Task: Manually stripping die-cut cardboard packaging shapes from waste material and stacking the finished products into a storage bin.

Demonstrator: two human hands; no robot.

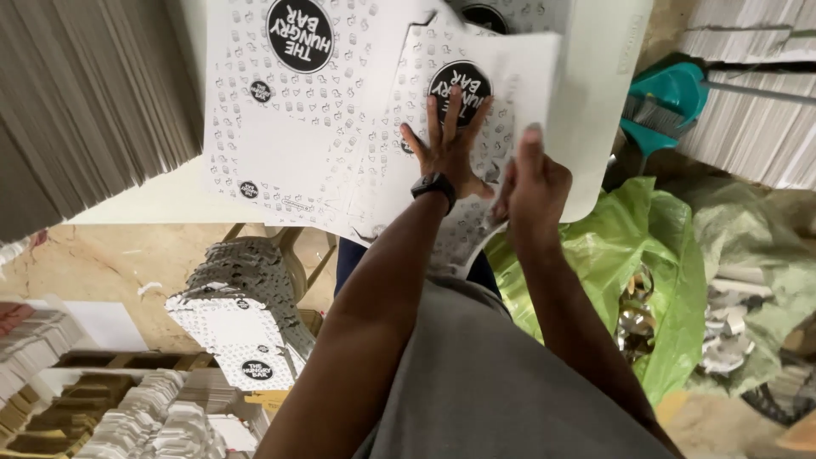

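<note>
In the head view, the left hand (pixel 449 144) lies flat with fingers spread on a printed white carton sheet (pixel 476 110) atop the white table (pixel 595 102). The right hand (pixel 531 183) pinches that sheet's near edge, just beside a green plastic bag (pixel 629 246).

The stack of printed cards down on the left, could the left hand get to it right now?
Probably yes. The left hand lies flat on a printed sheet, holding nothing, and nothing blocks the way down to the stack of printed cards.

head | looks steeply down, close over printed sheets (pixel 340 110)
</note>
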